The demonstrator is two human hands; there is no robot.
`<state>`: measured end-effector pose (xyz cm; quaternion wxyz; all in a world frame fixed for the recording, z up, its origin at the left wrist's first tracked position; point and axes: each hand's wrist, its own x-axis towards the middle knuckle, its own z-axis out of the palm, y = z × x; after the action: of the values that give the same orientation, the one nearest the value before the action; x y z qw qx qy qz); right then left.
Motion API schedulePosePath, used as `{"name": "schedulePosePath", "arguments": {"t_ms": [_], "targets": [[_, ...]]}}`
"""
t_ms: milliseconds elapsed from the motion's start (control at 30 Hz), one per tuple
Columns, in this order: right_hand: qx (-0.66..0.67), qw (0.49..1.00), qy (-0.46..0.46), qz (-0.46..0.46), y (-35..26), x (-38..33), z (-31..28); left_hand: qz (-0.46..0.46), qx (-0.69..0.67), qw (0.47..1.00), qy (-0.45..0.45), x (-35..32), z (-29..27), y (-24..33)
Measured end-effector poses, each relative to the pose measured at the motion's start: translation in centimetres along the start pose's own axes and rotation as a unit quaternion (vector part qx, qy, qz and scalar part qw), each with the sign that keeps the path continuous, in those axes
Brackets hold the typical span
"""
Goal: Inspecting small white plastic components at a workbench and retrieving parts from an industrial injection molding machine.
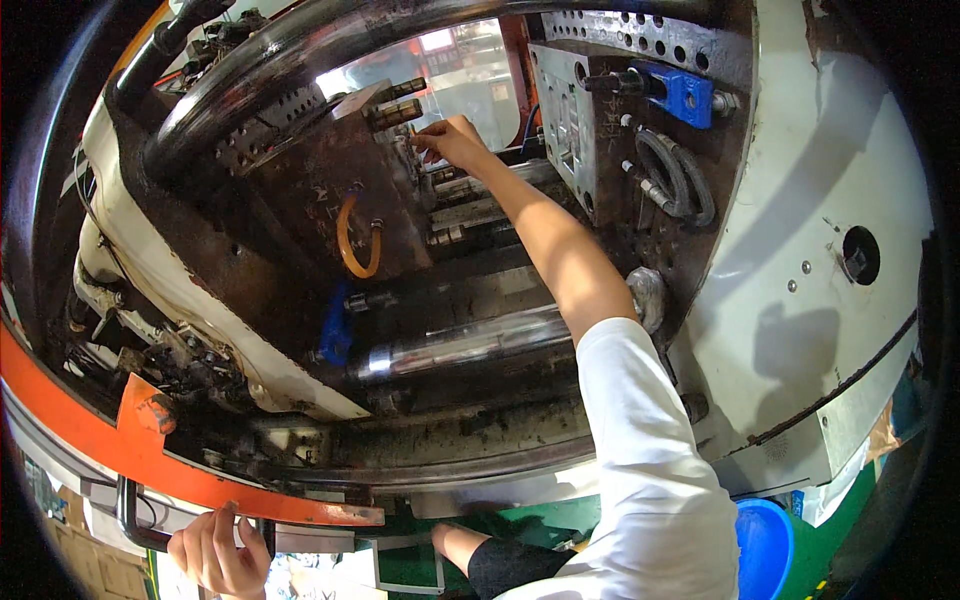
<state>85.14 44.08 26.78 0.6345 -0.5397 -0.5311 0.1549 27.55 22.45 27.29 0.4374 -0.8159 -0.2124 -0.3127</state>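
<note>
My right hand [452, 143] reaches deep into an injection moulding machine, its arm stretched between two steel mould halves. Its fingers are pinched together close to the face of the left mould half [310, 195], just below the guide pins [397, 114]. What they hold, if anything, is too small to make out. Across the gap stands the right mould half [562, 120]. At the lower left, my left hand [222, 552] is wrapped round the black handle [130, 518] of the orange-edged sliding door [60, 420].
Thick steel tie bars [470, 340] cross above and below the gap. A blue clamp [685, 95] and grey hoses [672, 175] sit on the right platen. An orange hose loop [350, 255] hangs from the left mould half. A blue bin [765, 550] stands at lower right.
</note>
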Motion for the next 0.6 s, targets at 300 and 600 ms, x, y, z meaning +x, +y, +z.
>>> {"name": "schedulePosePath", "arguments": {"t_ms": [300,600], "targets": [[0.05,0.998,-0.024,-0.003,0.5,0.4,-0.4,0.005,-0.009,1.0,0.003,-0.2,0.0,-0.1],[0.008,0.999,-0.046,0.001,0.6,0.7,-0.5,0.007,0.001,1.0,0.002,0.0,0.0,-0.1]]}}
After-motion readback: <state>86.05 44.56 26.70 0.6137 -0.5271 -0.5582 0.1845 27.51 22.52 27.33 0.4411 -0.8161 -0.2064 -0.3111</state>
